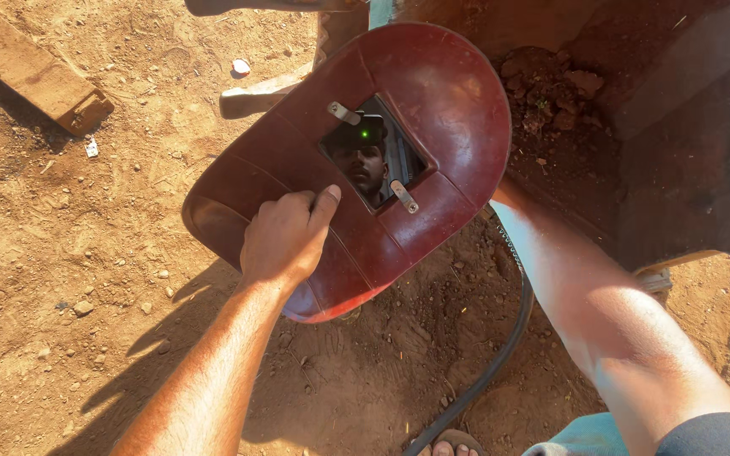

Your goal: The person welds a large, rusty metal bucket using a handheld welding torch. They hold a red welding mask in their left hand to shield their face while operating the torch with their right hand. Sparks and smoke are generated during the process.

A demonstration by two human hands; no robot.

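Holding a red welding shield over dirt

Gripping the red welding shield (365, 169) at frame centre, the left hand (285, 236) curls its fingers around it, thumb pressed on its face. The right forearm (601, 312) passes behind it, fingers hidden; grip unclear

Right hand hidden behind the red welding shield (382, 169); only the forearm shows, so grip unreadable. Black cable (500, 355) cut off at 6 o'clock edge. Wooden block (35, 76) cropped at 10 o'clock. Sandalled toes (454, 446) cut at bottom edge.
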